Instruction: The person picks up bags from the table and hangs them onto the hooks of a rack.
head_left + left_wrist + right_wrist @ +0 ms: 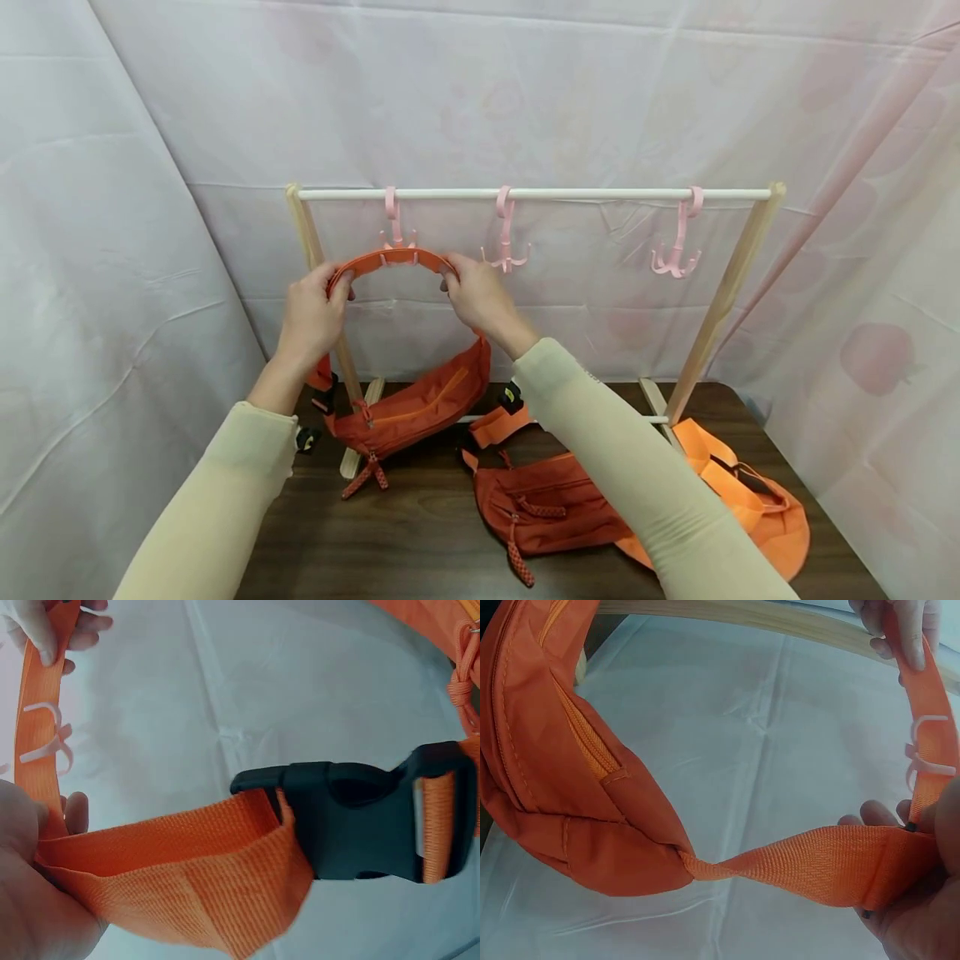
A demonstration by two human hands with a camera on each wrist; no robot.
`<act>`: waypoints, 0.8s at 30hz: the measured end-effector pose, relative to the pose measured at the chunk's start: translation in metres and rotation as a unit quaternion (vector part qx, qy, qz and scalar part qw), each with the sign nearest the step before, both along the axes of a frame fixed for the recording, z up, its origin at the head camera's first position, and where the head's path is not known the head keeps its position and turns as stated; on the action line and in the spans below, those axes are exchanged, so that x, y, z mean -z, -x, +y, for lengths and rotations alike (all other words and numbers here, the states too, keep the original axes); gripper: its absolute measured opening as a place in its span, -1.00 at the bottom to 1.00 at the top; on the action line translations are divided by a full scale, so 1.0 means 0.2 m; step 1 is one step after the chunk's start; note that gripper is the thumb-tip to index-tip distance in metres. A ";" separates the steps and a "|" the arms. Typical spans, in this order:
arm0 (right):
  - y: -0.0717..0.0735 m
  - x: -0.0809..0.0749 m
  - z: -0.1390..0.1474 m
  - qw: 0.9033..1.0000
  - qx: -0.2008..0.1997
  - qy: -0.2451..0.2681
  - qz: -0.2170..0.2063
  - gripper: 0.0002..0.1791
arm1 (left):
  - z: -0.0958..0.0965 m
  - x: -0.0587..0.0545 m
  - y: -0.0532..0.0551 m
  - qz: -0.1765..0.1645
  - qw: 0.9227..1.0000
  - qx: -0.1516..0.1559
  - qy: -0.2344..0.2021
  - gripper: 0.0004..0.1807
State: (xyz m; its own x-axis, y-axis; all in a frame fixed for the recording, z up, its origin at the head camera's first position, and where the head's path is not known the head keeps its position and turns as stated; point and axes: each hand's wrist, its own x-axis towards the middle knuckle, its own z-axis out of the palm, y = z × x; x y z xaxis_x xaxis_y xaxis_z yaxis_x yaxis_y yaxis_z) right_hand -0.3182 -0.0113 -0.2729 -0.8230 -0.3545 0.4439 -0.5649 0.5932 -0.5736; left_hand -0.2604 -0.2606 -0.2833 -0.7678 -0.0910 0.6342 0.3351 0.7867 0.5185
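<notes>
Orange-red waist bag [427, 404] hung from its orange strap [400, 257], which we gripped at two places with our left hand [311, 312] and our right hand [480, 296]; between them, this strap lay against one pink hook [395, 229], at its prongs [39, 753].

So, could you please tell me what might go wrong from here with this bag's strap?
The strap might slip off the leftmost hook once the left hand and right hand let go, since only slim prongs curl over it. The bag hangs lower at its left end, so its weight could drag the strap sideways. In the right wrist view the strap looks twisted near the bag, so it may not sit flat.
</notes>
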 end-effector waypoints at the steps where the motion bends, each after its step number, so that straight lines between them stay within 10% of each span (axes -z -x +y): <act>1: 0.00 0.01 0.00 1.000 0.000 -0.008 -0.003 -0.71 | 0.00 0.01 0.00 -0.001 1.000 0.000 0.003 -0.68; 24: -0.04 0.25 0.06 0.997 -0.046 -0.069 0.006 -0.71 | -0.01 0.35 -0.13 -0.043 0.999 -0.014 0.008 -0.66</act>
State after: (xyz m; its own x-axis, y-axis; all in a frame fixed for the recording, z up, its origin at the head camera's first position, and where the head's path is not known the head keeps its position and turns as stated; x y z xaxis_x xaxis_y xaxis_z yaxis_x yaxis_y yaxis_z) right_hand -0.3103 0.0009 -0.3235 -0.7789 -0.4872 0.3949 -0.6271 0.6111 -0.4831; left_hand -0.2350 -0.2632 -0.3540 -0.8165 -0.1039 0.5680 0.2680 0.8031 0.5321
